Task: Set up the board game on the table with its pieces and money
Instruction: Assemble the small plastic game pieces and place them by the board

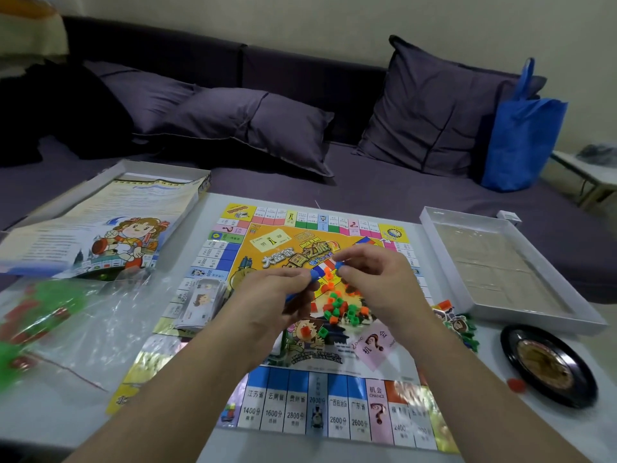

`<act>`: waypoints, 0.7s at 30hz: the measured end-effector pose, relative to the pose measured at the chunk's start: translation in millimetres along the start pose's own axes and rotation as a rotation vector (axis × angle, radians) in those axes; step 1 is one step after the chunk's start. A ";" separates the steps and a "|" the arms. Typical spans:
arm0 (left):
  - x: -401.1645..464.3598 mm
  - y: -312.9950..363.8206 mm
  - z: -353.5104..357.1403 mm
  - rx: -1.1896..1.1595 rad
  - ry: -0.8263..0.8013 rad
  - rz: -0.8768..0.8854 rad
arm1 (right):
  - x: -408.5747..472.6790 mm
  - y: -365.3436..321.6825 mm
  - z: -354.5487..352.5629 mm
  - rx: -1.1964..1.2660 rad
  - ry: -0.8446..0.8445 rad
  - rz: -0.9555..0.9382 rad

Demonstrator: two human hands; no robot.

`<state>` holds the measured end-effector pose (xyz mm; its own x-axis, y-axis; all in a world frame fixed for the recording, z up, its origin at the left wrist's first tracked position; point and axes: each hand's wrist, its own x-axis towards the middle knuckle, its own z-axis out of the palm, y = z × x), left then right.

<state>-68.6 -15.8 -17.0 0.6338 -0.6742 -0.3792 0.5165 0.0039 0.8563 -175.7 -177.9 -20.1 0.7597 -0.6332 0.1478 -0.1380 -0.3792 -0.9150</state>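
Blue piece (314,274) half hidden in left hand (280,292) grip.

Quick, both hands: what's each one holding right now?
Left hand: fingers curled around a small blue piece.
Right hand: fingertips pinching another small blue piece.

Two bare forearms lead to the left hand (280,295) and right hand (377,282); no sleeves, watch, rings or gloves are worn. Fingernails are short and unpainted, and both wrists are uncovered up to the frame's lower edge.
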 end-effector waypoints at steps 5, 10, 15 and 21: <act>-3.4 -1.2 5.3 -0.074 -0.027 -0.015 | -18.4 -17.4 6.1 0.235 -0.039 0.010; -12.0 -1.5 9.9 -0.155 -0.116 -0.049 | -26.7 -18.0 12.9 0.401 -0.042 0.115; -14.3 -0.6 10.3 -0.157 -0.157 -0.060 | -26.5 -16.9 14.1 0.479 -0.048 0.098; -13.7 -3.7 10.6 -0.227 -0.154 -0.057 | -27.3 -19.8 16.8 0.386 -0.008 -0.024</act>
<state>-85.4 -14.4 -11.2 0.5145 -0.7821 -0.3517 0.6751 0.1165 0.7285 -183.0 -141.8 -12.3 0.7651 -0.6213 0.1690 0.1277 -0.1108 -0.9856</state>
